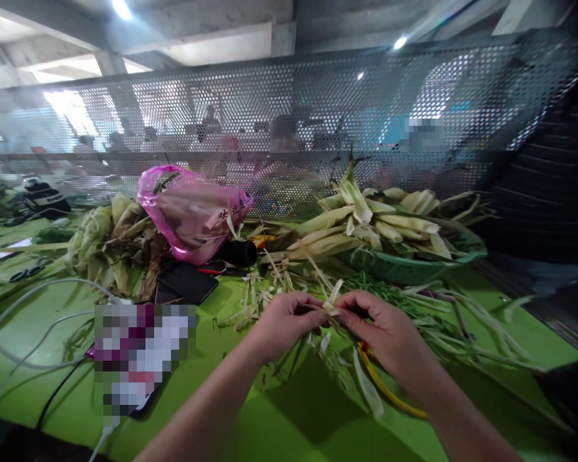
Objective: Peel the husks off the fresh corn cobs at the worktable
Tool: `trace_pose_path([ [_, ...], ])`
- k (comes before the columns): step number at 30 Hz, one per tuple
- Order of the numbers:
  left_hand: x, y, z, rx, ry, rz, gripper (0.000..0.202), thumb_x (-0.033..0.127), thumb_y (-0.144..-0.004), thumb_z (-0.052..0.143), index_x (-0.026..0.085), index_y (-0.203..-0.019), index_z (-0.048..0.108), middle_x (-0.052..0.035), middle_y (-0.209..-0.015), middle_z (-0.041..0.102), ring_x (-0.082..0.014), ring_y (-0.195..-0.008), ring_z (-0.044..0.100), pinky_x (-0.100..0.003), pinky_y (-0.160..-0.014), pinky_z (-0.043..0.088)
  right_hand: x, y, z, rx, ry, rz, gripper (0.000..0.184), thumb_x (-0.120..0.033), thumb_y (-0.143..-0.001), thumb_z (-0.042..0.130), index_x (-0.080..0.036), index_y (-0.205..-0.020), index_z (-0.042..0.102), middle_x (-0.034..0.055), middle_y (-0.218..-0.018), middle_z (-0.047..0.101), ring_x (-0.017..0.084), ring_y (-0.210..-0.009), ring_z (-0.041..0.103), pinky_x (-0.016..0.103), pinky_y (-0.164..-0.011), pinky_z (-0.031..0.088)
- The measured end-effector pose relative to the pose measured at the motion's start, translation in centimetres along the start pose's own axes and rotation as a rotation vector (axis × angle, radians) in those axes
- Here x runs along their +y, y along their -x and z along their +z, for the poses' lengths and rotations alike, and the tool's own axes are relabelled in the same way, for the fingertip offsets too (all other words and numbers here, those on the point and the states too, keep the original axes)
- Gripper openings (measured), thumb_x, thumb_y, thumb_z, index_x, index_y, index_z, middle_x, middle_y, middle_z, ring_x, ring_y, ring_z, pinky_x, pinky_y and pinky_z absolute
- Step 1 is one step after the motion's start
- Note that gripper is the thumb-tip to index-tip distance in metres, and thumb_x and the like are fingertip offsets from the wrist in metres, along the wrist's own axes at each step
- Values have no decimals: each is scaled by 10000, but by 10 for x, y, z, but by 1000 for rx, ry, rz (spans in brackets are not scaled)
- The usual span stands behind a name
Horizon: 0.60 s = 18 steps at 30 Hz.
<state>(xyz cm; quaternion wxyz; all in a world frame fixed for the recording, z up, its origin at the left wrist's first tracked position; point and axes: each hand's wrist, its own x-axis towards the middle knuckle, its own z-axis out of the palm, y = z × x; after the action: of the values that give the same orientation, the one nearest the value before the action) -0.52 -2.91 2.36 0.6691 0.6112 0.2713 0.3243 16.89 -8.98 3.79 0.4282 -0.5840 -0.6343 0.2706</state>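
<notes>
Above the green table (308, 427), my left hand (289, 321) and my right hand (376, 321) come close together at the centre. Both are closed, thumbs against fingers, on a pale strip of corn husk (333, 296) folded or knotted between them. Thin ends of it stick up toward the back; its exact shape is partly hidden by my fingertips. Below my right hand lies a curved yellow handle or cord (390, 394), its kind unclear. Beside it is a pale green leaf (368, 388). Knotted husk scraps (255, 298) lie behind my left hand.
A green basket (409, 266) heaped with corn husks (337, 231) stands back right. Behind left are a pink plastic bag (187, 212), more husks (96, 237), and a black phone (187, 282). White cables (4, 333) cross the left side. A perforated metal screen (250, 96) borders the table's back.
</notes>
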Motion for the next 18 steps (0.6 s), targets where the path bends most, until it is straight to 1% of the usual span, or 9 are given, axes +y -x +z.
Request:
trace_pose_path([
  [5, -6, -1, 5, 48, -66, 45, 201, 288, -774, 647, 121, -885, 658, -38, -765, 634, -111, -660, 554, -229, -643, 436, 2, -1, -1, -23, 37, -28, 201, -379, -858, 578, -193, -794, 616, 14, -749, 614, 171, -712, 541, 265, -652, 410],
  [8, -10, -2, 8, 67, -98, 75, 186, 263, -791, 622, 119, -902, 662, -46, -785, 643, -117, -675, 558, -234, -657, 445, 4, -1, -1, -30, 55, -23, 198, -378, -861, 579, -194, -801, 620, 15, -769, 629, 171, -727, 555, 263, -668, 418],
  [11, -11, -1, 10, 72, -83, 100, 184, 256, -797, 617, 120, -910, 667, -48, -788, 654, -116, -683, 557, -230, -665, 440, 4, 0, 0, -26, 49, 2, 207, -384, -861, 577, -192, -799, 622, 11, -753, 628, 166, -711, 550, 257, -648, 414],
  [14, -10, 0, 12, 83, -62, 86, 170, 257, -793, 624, 120, -884, 666, -49, -773, 657, -115, -685, 560, -222, -655, 430, 3, 0, -2, -41, 60, 23, 217, -387, -860, 571, -190, -783, 618, 7, -720, 614, 162, -683, 535, 252, -618, 401],
  [18, -9, 0, 15, 71, -5, 48, 194, 297, -791, 632, 115, -855, 658, -51, -750, 648, -119, -670, 562, -224, -634, 434, 1, 1, -5, -66, 80, 18, 202, -366, -855, 561, -189, -771, 608, 10, -728, 618, 163, -690, 534, 254, -632, 406],
])
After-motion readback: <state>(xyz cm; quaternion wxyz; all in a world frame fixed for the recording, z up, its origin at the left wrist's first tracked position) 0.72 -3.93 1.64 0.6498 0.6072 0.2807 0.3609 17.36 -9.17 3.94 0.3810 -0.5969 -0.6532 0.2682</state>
